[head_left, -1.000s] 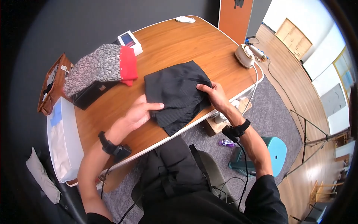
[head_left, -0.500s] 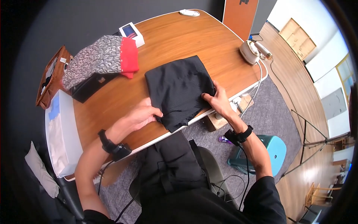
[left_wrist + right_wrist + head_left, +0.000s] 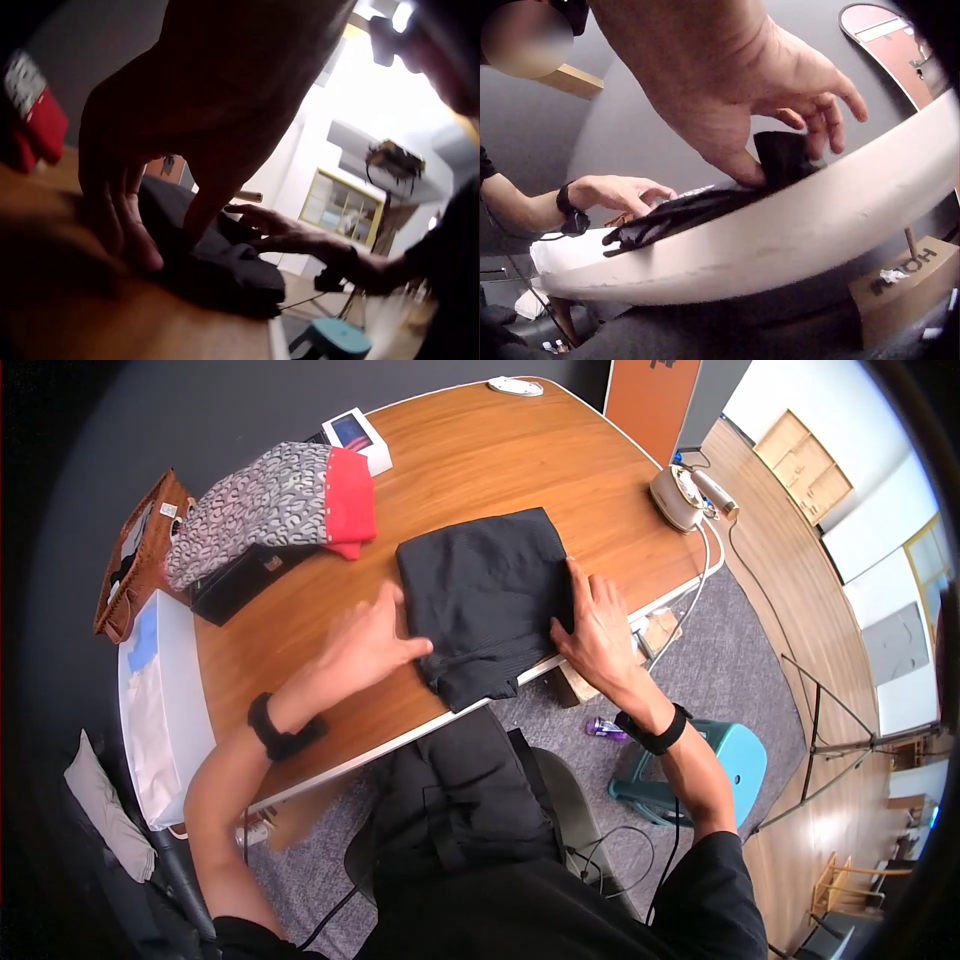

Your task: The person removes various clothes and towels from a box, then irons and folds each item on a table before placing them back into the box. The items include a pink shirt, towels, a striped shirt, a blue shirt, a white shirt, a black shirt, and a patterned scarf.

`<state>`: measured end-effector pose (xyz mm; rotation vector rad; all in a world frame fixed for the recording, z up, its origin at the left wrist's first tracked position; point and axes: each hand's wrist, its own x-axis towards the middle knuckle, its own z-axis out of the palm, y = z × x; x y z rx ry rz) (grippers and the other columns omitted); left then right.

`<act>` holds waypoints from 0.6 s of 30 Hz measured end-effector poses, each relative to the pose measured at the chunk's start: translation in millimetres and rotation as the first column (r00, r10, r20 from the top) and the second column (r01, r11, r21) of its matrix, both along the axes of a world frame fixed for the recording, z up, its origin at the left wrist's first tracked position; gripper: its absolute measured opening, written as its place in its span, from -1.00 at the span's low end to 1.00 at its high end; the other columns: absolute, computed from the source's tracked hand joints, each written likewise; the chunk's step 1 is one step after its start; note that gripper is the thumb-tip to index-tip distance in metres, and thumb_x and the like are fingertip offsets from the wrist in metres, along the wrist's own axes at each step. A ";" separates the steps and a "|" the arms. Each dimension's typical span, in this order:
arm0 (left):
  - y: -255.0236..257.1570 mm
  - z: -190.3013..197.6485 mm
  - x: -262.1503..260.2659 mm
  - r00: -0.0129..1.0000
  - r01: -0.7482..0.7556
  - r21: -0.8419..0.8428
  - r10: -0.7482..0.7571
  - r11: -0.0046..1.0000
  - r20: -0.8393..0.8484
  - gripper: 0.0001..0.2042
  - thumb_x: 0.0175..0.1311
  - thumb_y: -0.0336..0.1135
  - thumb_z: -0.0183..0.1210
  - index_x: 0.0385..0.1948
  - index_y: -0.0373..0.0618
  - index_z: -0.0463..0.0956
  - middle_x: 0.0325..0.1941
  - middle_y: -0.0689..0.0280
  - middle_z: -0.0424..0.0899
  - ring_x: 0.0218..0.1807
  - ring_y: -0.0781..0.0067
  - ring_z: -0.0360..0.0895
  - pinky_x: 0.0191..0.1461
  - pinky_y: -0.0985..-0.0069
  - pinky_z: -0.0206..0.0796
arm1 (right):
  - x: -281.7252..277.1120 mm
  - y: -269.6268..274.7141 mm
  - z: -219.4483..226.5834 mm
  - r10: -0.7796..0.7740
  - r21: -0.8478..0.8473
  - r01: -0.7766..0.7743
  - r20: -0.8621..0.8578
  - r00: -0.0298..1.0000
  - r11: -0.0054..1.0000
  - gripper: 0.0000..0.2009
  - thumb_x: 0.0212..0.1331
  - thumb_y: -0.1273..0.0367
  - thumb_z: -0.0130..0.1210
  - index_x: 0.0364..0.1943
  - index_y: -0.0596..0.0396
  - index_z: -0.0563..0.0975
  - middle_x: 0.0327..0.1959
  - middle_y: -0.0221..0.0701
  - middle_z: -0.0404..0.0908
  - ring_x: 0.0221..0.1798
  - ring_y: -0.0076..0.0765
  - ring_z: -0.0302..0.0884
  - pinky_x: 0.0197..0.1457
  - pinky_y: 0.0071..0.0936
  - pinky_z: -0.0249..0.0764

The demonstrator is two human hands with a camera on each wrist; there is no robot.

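A folded black garment (image 3: 485, 595) lies on the wooden table, its near edge close to the white table rim. My left hand (image 3: 362, 643) is at its left side, fingers loosely extended. In the left wrist view the left thumb (image 3: 206, 214) points down at the dark cloth (image 3: 217, 262). At the opposite side, my right hand (image 3: 597, 630) has its fingers spread along the edge, thumb close to the fabric. The right wrist view shows the right hand (image 3: 742, 105) over a raised dark fold (image 3: 780, 154), thumb and fingers apart.
To the left, a grey-and-red patterned cloth (image 3: 265, 505) drapes over a black box (image 3: 250, 582). Nearby are a brown basket (image 3: 140, 565), a white bin (image 3: 190, 710) and a white boxed item (image 3: 372, 445). A steam iron (image 3: 675, 500) with a cord stands at the right edge.
Both hands have loosened from the cloth's sides and their fingers have straightened. The garment has become a neater, squarer shape, its right side straightened.
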<state>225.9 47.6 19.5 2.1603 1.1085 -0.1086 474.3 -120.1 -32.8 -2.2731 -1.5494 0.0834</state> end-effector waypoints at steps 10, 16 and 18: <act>12.5 -45.5 56.3 0.898 0.254 0.790 -0.439 0.558 0.022 -0.26 0.29 0.05 0.29 0.30 -0.42 0.35 0.51 -0.19 0.22 0.56 -0.19 0.14 0.62 0.00 -0.02 | -2.4 109.4 6.5 0.363 0.287 -0.439 0.280 0.888 0.852 -0.61 0.40 0.22 0.08 0.20 0.10 0.58 0.31 -0.08 0.51 0.39 0.05 0.41 0.48 -0.02 0.28; 20.8 -96.0 43.3 0.883 0.355 0.719 -0.467 0.598 -0.047 -0.03 0.34 0.41 0.02 0.54 -0.28 0.11 0.64 -0.28 -0.07 0.69 -0.22 -0.22 0.70 -0.08 -0.37 | 0.6 94.6 -40.7 0.388 -0.051 -0.396 0.348 0.853 0.917 -0.28 0.49 -0.16 -0.20 0.54 0.01 0.25 0.61 -0.08 0.12 0.68 0.07 -0.05 0.63 0.28 -0.13; 19.9 -87.3 43.5 0.888 0.346 0.691 -0.459 0.635 -0.024 0.01 0.30 0.45 0.03 0.57 -0.22 0.05 0.64 -0.31 -0.12 0.70 -0.25 -0.26 0.69 -0.13 -0.40 | 0.5 88.6 -41.3 0.348 -0.045 -0.352 0.311 0.884 0.935 -0.25 0.47 -0.19 -0.16 0.55 0.00 0.22 0.63 -0.06 0.07 0.69 0.08 -0.10 0.64 0.27 -0.15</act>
